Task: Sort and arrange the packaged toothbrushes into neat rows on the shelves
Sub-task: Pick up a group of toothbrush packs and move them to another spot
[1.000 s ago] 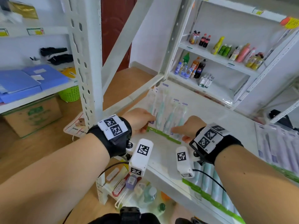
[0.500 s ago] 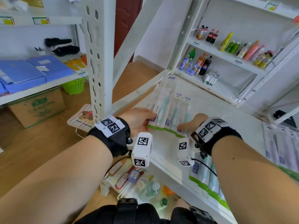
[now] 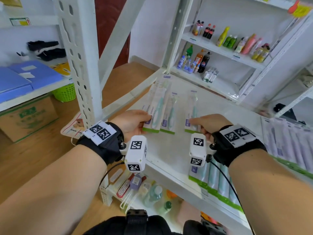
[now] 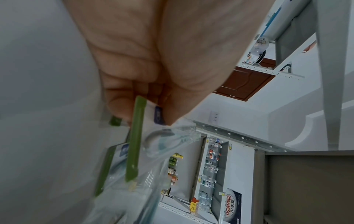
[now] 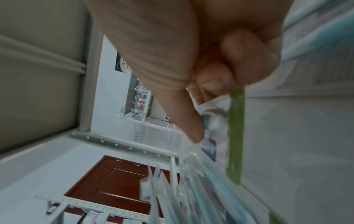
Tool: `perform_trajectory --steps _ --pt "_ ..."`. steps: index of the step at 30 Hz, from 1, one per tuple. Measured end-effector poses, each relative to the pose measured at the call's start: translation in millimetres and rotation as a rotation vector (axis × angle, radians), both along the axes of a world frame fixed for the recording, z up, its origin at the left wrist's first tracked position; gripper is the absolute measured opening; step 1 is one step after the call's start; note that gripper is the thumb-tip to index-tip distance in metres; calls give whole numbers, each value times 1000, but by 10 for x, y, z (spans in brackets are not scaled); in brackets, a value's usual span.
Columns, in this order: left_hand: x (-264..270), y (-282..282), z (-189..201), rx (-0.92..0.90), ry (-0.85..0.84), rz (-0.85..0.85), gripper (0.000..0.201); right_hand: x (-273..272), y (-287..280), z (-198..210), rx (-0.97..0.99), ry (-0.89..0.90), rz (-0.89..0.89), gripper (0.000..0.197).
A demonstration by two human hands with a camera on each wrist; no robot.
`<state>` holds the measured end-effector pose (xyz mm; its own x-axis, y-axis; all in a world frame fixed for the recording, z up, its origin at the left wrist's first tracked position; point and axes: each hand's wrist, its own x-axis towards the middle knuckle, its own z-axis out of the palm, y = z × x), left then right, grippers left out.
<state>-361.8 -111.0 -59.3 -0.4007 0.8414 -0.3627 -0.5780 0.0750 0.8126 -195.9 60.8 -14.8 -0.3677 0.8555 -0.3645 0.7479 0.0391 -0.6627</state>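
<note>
Teal toothbrushes in clear packs with green bottom strips lie on the white shelf point(image 3: 169, 153). My left hand point(image 3: 146, 123) pinches the lower end of a small stack of packs point(image 3: 156, 106) at the shelf's left; the left wrist view shows thumb and fingers closed on the stack's green strip point(image 4: 136, 136). One single pack point(image 3: 170, 114) lies just right of that stack. My right hand point(image 3: 194, 122) pinches the bottom of a separate pack point(image 3: 193, 109); the right wrist view shows its green strip point(image 5: 236, 136) under my thumb.
A neat row of packs point(image 3: 218, 180) lies along the shelf's front edge under my right wrist. More packs point(image 3: 288, 145) lie at the right. A shelf upright point(image 3: 83, 61) stands left of my left hand. Bottles point(image 3: 199, 60) fill the far shelves.
My right hand has drawn one pack off to the right, opening a gap from the others. My left hand keeps its grip on the stack at the left.
</note>
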Motion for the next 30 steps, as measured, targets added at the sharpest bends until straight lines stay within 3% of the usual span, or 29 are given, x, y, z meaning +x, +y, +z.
perform_trajectory --steps 4,14,22,30 --pt "-22 7 -28 -9 16 -4 12 329 -29 68 -84 197 -73 25" --pt "121 31 61 -21 151 -7 15 1216 -89 123 -142 453 -189 18" --pt "641 174 147 -125 329 -210 18 1796 -116 23 -205 598 -265 15" --pt "1014 238 97 -216 513 -302 14 2241 -128 -122 -284 699 -306 14"
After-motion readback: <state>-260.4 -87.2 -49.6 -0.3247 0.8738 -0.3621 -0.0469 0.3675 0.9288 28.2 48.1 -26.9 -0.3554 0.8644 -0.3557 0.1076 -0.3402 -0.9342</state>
